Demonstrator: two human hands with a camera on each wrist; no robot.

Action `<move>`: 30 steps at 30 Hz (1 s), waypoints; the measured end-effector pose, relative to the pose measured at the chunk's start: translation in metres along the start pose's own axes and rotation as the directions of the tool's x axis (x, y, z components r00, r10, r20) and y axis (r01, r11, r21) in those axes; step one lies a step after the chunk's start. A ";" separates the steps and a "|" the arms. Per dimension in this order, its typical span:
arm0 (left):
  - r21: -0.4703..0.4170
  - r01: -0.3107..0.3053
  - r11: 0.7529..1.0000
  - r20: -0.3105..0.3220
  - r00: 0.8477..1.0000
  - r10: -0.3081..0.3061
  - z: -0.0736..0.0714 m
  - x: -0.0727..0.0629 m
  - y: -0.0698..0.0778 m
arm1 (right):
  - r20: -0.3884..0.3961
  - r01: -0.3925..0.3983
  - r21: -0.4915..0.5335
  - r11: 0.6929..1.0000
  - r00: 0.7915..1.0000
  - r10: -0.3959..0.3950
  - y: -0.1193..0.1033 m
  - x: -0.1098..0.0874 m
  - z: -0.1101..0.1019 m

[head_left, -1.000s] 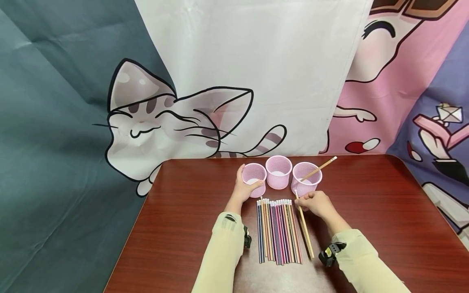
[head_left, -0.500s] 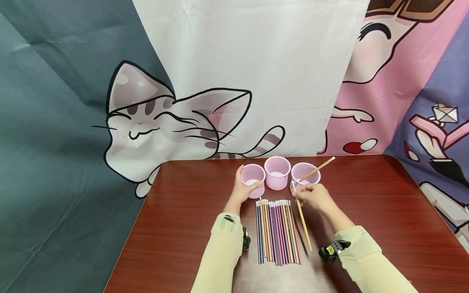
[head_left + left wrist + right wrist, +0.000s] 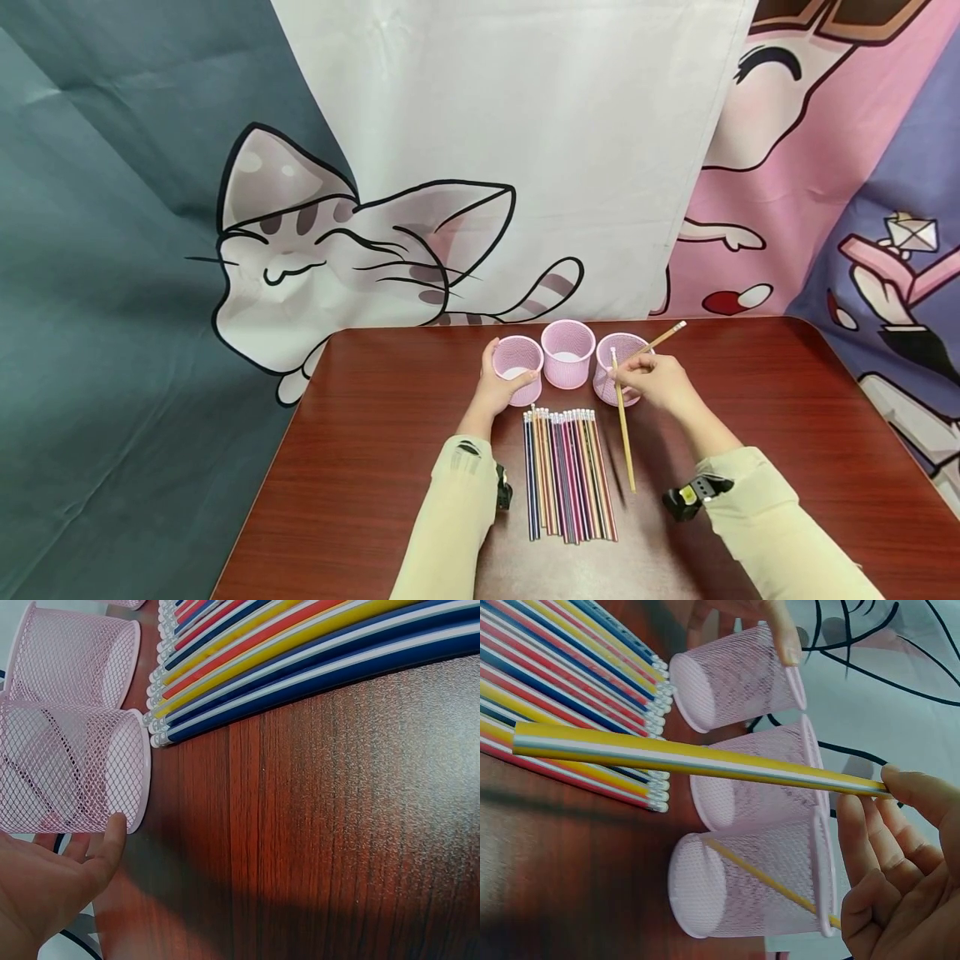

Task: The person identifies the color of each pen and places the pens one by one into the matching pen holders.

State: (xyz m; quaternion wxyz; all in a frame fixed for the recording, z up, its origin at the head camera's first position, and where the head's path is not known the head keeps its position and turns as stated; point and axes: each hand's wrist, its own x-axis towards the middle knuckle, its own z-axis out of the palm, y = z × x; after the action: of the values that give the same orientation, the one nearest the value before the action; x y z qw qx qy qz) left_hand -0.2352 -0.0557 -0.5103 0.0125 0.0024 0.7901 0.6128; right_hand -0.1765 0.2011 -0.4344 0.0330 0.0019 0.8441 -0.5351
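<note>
My right hand (image 3: 662, 385) pinches a yellow pencil with a white stripe (image 3: 705, 760) near its eraser end, between thumb and fingers. The pencil slants over the table, its eraser end at the front rim of the right pink mesh pencil cup (image 3: 603, 385). Inside that cup leans another yellow pencil (image 3: 664, 335). My left hand (image 3: 497, 390) holds the left pink mesh cup (image 3: 71, 769), thumb on the near side and fingers round its outer side. A middle pink mesh cup (image 3: 567, 372) stands between them.
Several striped pencils (image 3: 570, 479) lie side by side in a row in front of the cups, eraser ends toward them. The brown wooden table (image 3: 390, 467) ends at a cartoon-printed cloth (image 3: 480, 250) just behind the cups.
The right hand has lifted the yellow pencil from beside the row and carried it up and forward to the right cup's rim. The left hand stays on the left cup.
</note>
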 end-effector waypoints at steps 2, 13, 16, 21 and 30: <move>0.000 -0.001 1.000 0.001 1.000 0.001 0.000 0.000 -0.001 | -0.014 0.007 -0.042 0.999 1.000 -0.007 -0.003 0.001 -0.003; -0.031 -0.011 0.999 -0.002 1.000 0.011 0.001 0.001 -0.003 | -0.030 0.025 0.025 0.999 0.999 -0.024 -0.019 0.006 -0.015; -0.039 -0.022 0.999 -0.003 1.000 0.022 0.001 0.001 -0.003 | -0.049 0.033 0.017 0.999 0.998 -0.032 -0.025 0.007 -0.020; -0.030 -0.016 0.999 0.000 1.000 0.016 0.001 0.001 -0.003 | -0.090 0.030 -0.031 0.999 0.995 -0.032 -0.034 0.008 -0.030; -0.025 -0.002 1.000 -0.002 1.000 0.002 0.000 0.002 -0.004 | -0.110 0.012 -0.020 1.000 0.994 -0.015 -0.045 0.010 -0.042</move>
State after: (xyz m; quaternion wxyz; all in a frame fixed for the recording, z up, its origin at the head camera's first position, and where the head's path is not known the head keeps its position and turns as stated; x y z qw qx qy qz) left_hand -0.2372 -0.0566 -0.5147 0.0112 0.0027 0.7823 0.6228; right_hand -0.1902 0.2196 -0.3759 -0.0173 0.0255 0.8498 -0.5262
